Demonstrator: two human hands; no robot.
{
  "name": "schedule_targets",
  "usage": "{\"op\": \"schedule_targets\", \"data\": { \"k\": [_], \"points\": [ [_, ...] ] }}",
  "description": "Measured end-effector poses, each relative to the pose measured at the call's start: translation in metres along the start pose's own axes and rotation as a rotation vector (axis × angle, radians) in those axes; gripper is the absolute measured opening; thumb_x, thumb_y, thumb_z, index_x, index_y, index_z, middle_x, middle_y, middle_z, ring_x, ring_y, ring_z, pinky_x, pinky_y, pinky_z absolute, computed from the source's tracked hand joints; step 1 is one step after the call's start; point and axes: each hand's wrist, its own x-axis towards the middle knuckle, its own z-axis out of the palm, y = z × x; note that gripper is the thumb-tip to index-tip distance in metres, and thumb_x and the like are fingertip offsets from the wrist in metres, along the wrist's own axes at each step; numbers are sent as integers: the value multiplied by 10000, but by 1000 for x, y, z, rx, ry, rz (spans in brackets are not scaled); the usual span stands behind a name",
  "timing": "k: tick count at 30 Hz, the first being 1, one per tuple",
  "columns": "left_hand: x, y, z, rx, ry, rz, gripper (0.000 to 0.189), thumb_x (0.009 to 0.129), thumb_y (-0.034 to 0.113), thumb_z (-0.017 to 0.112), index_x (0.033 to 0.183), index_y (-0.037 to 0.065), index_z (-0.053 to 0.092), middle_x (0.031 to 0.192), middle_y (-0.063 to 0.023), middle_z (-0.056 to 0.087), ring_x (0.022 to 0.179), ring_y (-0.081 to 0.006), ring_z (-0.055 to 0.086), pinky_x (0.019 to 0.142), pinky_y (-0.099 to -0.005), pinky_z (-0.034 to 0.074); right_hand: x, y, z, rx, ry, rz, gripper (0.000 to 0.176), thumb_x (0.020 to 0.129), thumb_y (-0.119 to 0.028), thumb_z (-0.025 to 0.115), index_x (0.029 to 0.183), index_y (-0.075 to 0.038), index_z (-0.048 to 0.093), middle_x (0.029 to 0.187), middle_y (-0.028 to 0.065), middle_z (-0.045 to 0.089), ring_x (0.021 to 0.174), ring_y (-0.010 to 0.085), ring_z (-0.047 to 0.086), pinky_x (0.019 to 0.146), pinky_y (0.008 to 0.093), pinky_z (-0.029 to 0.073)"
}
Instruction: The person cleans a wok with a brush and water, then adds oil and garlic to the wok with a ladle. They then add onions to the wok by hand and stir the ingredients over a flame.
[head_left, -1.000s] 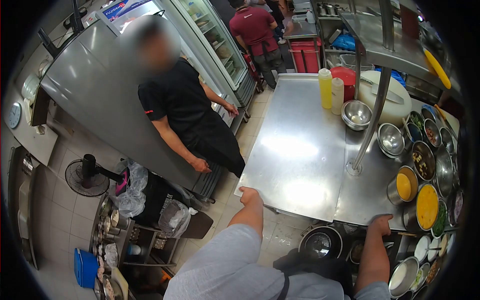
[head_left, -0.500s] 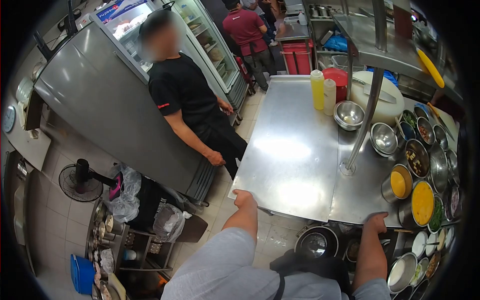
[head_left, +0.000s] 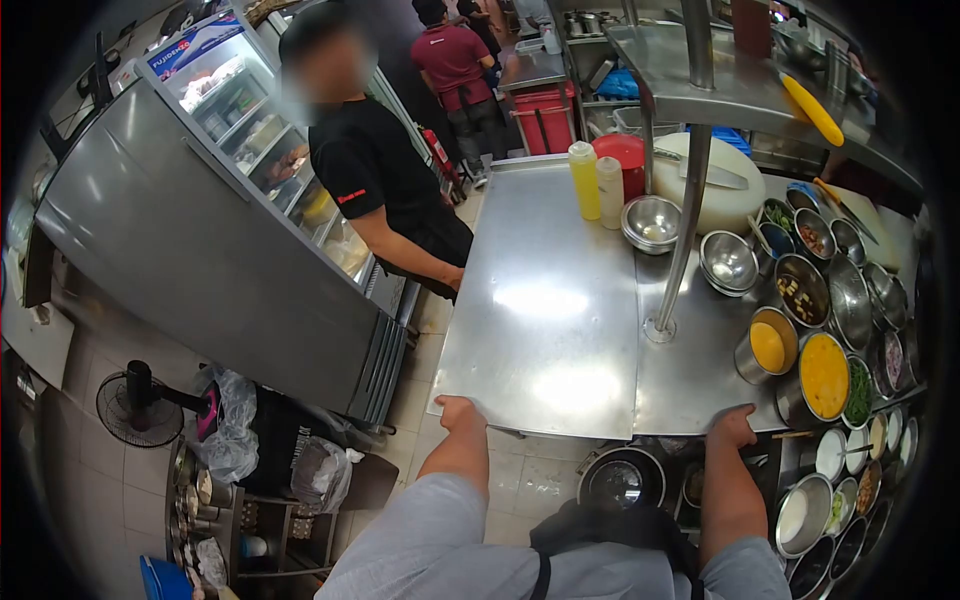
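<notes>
My left hand [head_left: 461,413] is at the near left corner of the steel worktable [head_left: 548,260], its fingers curled at the edge. Farther right on the same near edge, my right hand [head_left: 736,428] is also curled against the metal, with part of its fingers hidden. Nearest to it stand a steel pot of yellow liquid [head_left: 824,376] and a smaller steel pot of orange liquid [head_left: 768,347]. Neither hand holds any loose item.
A person in black [head_left: 385,190] stands left of the table by the glass-door fridge [head_left: 265,150]. Squeeze bottles [head_left: 585,182], steel bowls [head_left: 652,222] and a large round white board [head_left: 712,185] stand at the back. A steel post [head_left: 680,240] rises from the tabletop. Below sits a dark round pot [head_left: 622,483].
The view has turned slightly right, so the table appears farther left. The person in black has shifted beside the table, and more of the fridge shelves shows. Both my hands stay at the edge.
</notes>
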Motion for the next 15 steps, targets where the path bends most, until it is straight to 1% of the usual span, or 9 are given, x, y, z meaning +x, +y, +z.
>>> {"op": "schedule_targets", "data": {
  "k": [4, 5, 8, 9, 10, 11, 12, 13, 15],
  "points": [
    [7, 1, 1, 144, 48, 24, 720, 832, 628, 381, 1212, 40, 547, 1278, -146, 538, 1011, -349, 607, 856, -478, 483, -1, -1, -3, 34, 50, -2, 756, 813, -532, 581, 1167, 97, 354, 1096, 336, 550, 1008, 446, 575, 905, 475, 462],
    [36, -8, 12, 225, 8, 83, 673, 845, 581, 391, 1233, 43, 506, 1259, -148, 546, 997, -343, 615, 842, -468, 495, 6, 3, 3, 56, 86, 2, 754, 814, -531, 581, 1165, 97, 355, 1094, 337, 550, 1007, 446, 575, 905, 474, 462],
    [162, -34, 46, 909, -120, 581, 566, 883, 441, 423, 1294, 54, 381, 1202, -155, 569, 956, -325, 639, 801, -436, 531, 27, 18, 16, 88, 176, -17, 731, 815, -510, 588, 1160, 93, 357, 1065, 337, 562, 996, 459, 575, 898, 481, 460],
    [156, -33, 47, 863, -139, 554, 480, 913, 323, 406, 1316, 84, 303, 1172, -160, 577, 961, -312, 637, 775, -417, 550, 28, 18, 18, 103, 186, -16, 725, 813, -505, 591, 1154, 91, 358, 1052, 337, 567, 993, 462, 573, 895, 484, 459],
    [144, -31, 45, 723, -126, 454, 442, 920, 332, 403, 1289, 92, 361, 1157, -146, 588, 967, -301, 635, 778, -420, 543, 29, 18, 18, 118, 196, -15, 719, 811, -500, 594, 1148, 90, 358, 1040, 336, 572, 990, 465, 572, 892, 487, 457],
    [95, -23, 38, 265, -130, 175, 414, 926, 342, 399, 1262, 100, 419, 1141, -132, 600, 972, -291, 633, 781, -423, 535, 27, 16, 16, 136, 205, -5, 717, 810, -498, 597, 1144, 89, 359, 1035, 336, 574, 990, 465, 572, 890, 488, 456],
    [71, -20, 32, 92, -129, 63, 395, 933, 351, 395, 1234, 109, 478, 1126, -117, 612, 977, -280, 631, 784, -425, 527, 24, 14, 13, 154, 214, 5, 714, 808, -496, 599, 1141, 88, 360, 1029, 337, 575, 989, 466, 571, 889, 489, 455],
    [60, -18, 30, 47, -140, 42, 389, 939, 360, 392, 1207, 117, 536, 1110, -103, 624, 983, -269, 629, 786, -428, 519, 20, 12, 11, 150, 203, 15, 704, 810, -493, 597, 1134, 86, 362, 1022, 336, 578, 985, 465, 573, 885, 490, 455],
    [51, -18, 36, 45, -120, 26, 472, 922, 439, 373, 1190, 98, 558, 1134, -96, 620, 1023, -276, 604, 832, -430, 494, 20, 10, 10, 152, 185, 27, 694, 812, -490, 596, 1127, 84, 364, 1015, 336, 580, 982, 464, 574, 881, 492, 454]
  ]
}}
